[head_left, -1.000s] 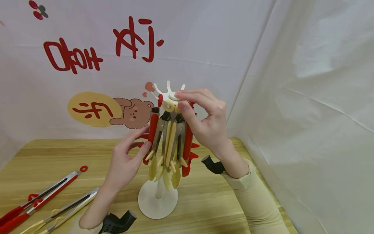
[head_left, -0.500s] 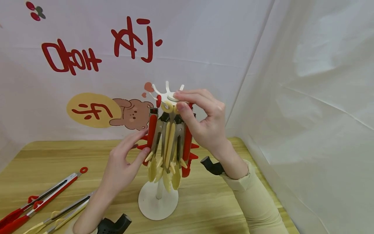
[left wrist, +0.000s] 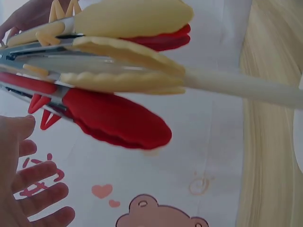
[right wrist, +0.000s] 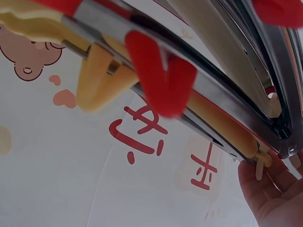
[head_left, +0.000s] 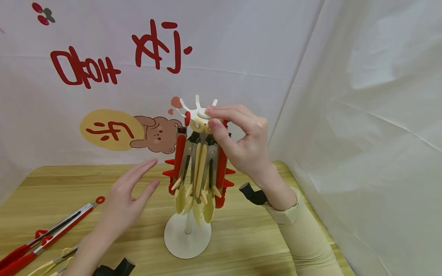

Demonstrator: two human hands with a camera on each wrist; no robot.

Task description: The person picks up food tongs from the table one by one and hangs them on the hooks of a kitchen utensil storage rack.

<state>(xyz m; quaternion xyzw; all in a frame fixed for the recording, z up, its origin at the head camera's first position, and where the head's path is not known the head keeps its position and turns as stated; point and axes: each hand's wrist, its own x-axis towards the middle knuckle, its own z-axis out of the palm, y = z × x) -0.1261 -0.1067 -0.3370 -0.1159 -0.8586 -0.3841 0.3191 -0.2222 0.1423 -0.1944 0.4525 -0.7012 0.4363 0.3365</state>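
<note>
A white rotating utensil stand stands upright on the table, its top a ring of curved hooks. Yellow tongs hang at its front. Red tongs hang on the left side and another red pair on the right. My right hand pinches the stand's top, fingers over the white disc and thumb below by the hanging rings. My left hand is apart from the tongs on the left, fingers spread and holding nothing. In the left wrist view, red tongs hang near its fingertips, beside the pole.
At the left of the table lie loose red tongs. Yellow tongs lie in front of them, partly hidden by my left forearm. A white printed backdrop stands behind, with a white sheet along the right.
My left hand has let go of the red tongs on the stand's left side and moved left and toward me. My right hand stays on the stand's top.
</note>
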